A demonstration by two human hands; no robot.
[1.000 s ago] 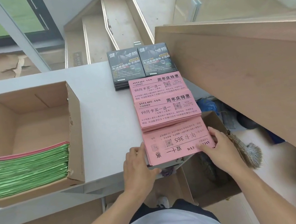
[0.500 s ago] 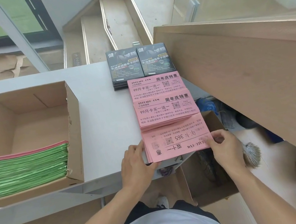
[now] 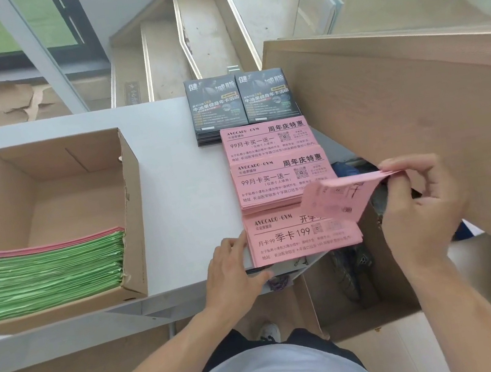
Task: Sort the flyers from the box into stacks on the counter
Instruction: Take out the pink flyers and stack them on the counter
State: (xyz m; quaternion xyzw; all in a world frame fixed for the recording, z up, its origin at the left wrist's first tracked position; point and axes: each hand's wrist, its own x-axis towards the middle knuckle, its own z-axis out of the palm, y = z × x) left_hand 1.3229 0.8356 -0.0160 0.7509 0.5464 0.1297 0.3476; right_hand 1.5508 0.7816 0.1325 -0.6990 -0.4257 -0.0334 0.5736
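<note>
Pink flyer [image 3: 335, 200] pinched by its far end in my right hand [image 3: 419, 206], lifted off the stack [image 3: 301, 234] at the counter's [image 3: 175, 197] near edge. Left hand [image 3: 233, 271] flat, steadying it. Stack overhangs; a nudge could spill sheets off. Box [image 3: 50, 223] holds more.

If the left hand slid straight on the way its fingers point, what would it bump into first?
Most likely the nearest pink flyer stack: the left hand lies flat on the counter, fingertips already at that stack's left edge.
</note>
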